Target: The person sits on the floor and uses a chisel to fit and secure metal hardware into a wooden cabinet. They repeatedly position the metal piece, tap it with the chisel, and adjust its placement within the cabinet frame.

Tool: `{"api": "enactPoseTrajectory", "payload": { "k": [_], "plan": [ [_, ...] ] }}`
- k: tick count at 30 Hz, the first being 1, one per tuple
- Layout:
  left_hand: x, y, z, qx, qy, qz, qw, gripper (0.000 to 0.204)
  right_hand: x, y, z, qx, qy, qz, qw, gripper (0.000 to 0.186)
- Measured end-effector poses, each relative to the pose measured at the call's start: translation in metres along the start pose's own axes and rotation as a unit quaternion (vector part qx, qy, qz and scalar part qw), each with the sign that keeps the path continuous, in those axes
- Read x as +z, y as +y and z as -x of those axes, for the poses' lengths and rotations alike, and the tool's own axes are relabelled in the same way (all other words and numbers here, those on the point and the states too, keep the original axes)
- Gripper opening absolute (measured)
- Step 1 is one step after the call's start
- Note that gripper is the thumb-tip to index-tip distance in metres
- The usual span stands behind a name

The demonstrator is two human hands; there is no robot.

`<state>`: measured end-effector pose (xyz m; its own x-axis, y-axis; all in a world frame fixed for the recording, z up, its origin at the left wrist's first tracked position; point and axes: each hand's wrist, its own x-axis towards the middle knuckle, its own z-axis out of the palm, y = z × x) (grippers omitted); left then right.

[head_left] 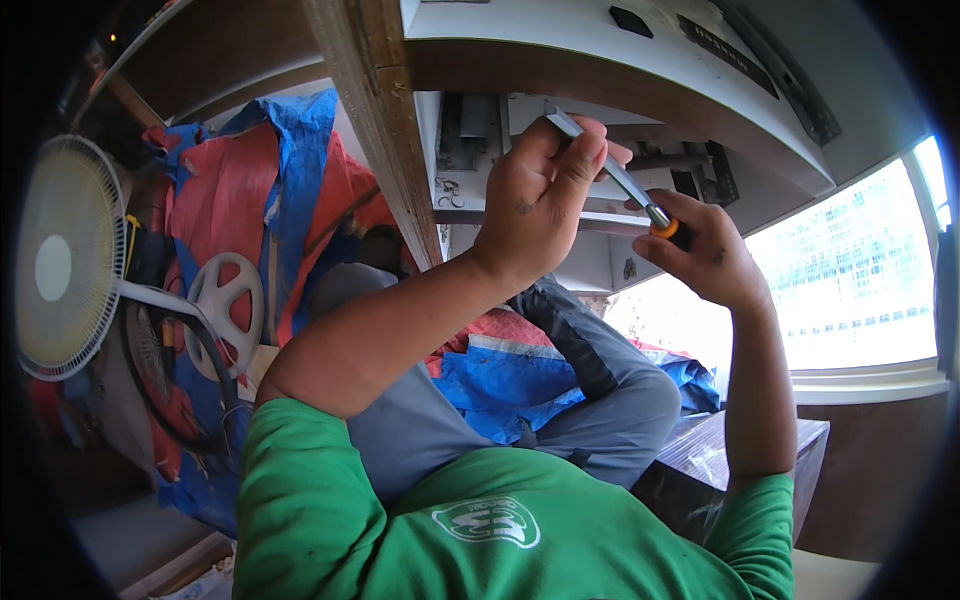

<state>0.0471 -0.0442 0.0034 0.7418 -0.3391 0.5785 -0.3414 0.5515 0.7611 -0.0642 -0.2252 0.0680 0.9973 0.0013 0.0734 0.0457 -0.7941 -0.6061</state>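
The right grip is wrapped round the orange-and-black handle of a metal-bladed tool whose blade runs up into the pinch of the left grip, before an open cabinet, with a pale-lettered dark strip on the shelf above, a wooden post close left and a fan beyond.

so the outfit: plain green tee filling 6 o'clock, short sleeves, left sleeve out at 7 to 8, right sleeve round 4. there's a white logo on the chest at 6, rounded outline. grey trousers show from 7 round to 4, with a black panel down one leg. forearms are bare, and the left hand has a small dark mark.
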Motion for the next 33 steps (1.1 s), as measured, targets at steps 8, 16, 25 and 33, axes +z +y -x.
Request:
{"api": "enactPoseTrajectory", "payload": {
  "k": [8, 16, 25, 33],
  "plan": [
    [-0.007, 0.005, -0.003, -0.042, 0.017, 0.032, 0.998, 0.032, 0.0, 0.047, 0.022, 0.098, -0.044, -0.041, 0.993, 0.068],
    [-0.009, 0.013, -0.007, -0.025, -0.014, -0.017, 0.999, 0.044, 0.017, 0.044, 0.026, 0.102, 0.115, -0.012, 0.988, 0.082],
    [-0.01, 0.006, -0.011, -0.061, -0.079, 0.006, 0.995, 0.047, 0.017, 0.043, 0.022, 0.105, 0.128, -0.006, 0.986, 0.085],
    [-0.01, 0.008, -0.013, -0.035, -0.089, -0.004, 0.995, 0.041, 0.017, 0.047, 0.021, 0.077, 0.132, -0.01, 0.988, 0.082]
  ]
}}
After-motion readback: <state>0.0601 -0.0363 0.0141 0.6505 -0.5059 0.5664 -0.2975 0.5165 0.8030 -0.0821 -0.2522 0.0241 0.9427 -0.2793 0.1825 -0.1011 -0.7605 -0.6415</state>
